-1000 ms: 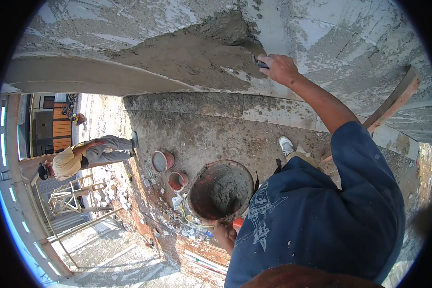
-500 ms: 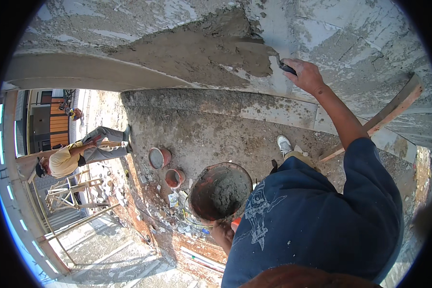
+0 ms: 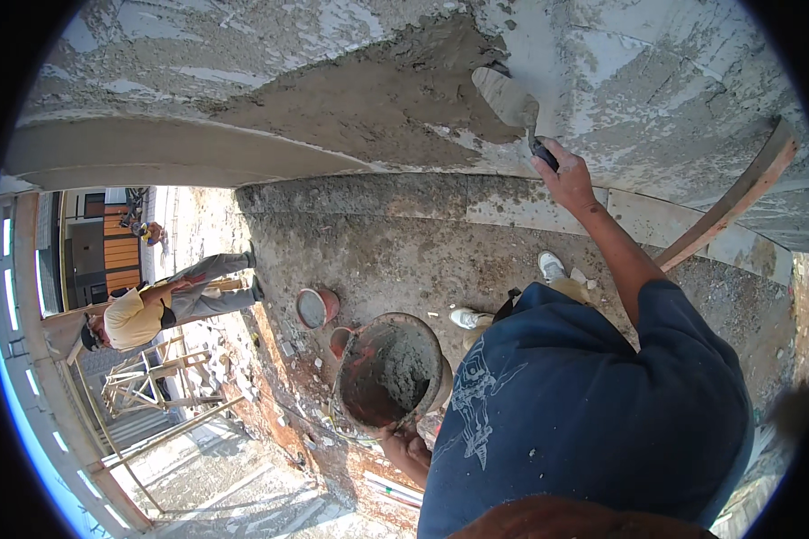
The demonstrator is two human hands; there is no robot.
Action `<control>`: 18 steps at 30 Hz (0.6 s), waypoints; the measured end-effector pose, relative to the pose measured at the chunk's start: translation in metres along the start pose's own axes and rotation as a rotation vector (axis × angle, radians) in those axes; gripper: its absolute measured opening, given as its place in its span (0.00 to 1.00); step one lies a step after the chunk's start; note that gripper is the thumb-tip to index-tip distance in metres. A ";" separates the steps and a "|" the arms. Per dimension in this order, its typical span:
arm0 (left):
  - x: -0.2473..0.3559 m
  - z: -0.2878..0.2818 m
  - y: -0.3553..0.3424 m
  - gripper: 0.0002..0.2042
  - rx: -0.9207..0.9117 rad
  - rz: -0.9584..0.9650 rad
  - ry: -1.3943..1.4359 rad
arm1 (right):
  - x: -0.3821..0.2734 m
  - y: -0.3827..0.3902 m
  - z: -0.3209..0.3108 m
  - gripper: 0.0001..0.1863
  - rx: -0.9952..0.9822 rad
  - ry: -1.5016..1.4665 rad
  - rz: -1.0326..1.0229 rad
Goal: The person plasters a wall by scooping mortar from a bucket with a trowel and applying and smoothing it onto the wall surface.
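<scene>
My right hand (image 3: 562, 177) grips the black handle of a trowel (image 3: 503, 94), whose pale blade lies over a patch of wet grey mortar (image 3: 377, 108) on the rough plastered wall (image 3: 647, 63). Low in the view, my left hand (image 3: 403, 445) is closed on the rim of a large bucket (image 3: 355, 350). Inside the bucket is lumpy grey mortar (image 3: 409, 368), with dark, reddish-stained walls around it.
A wooden plank (image 3: 728, 202) slants against the wall at right. Two small red buckets (image 3: 330, 307) stand on dirt ground among rubble. At left, another person (image 3: 135, 314) in a yellow shirt stands near a timber frame (image 3: 153, 377) and an orange door (image 3: 120, 242).
My right hand has moved right and down from the wall, and the trowel blade now shows fully. The large bucket has shifted slightly left and down. A second white shoe has come into view.
</scene>
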State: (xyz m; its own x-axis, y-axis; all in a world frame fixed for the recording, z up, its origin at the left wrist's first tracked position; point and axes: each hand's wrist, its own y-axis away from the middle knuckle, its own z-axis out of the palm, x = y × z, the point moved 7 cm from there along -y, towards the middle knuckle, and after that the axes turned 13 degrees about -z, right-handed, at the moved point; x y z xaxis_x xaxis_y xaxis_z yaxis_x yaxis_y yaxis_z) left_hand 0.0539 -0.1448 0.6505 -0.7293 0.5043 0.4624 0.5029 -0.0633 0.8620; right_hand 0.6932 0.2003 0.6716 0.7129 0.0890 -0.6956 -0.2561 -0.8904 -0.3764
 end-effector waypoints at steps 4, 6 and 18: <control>0.077 0.013 -0.049 0.08 -0.126 0.148 -0.277 | -0.017 0.009 0.042 0.18 0.011 -0.275 0.300; 0.090 0.022 -0.073 0.09 -0.179 -0.108 -0.204 | -0.035 0.010 0.055 0.16 0.175 -0.563 0.296; 0.283 0.120 -0.116 0.07 -0.147 0.269 -0.373 | -0.135 0.054 0.132 0.30 0.384 0.133 0.398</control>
State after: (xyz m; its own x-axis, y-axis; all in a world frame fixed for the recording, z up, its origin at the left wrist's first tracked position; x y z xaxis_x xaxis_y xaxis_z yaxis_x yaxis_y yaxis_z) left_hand -0.1548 0.1089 0.6567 -0.3527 0.7259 0.5905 0.5605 -0.3414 0.7545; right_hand 0.4972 0.1986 0.6645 0.5820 -0.2995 -0.7560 -0.7236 -0.6149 -0.3135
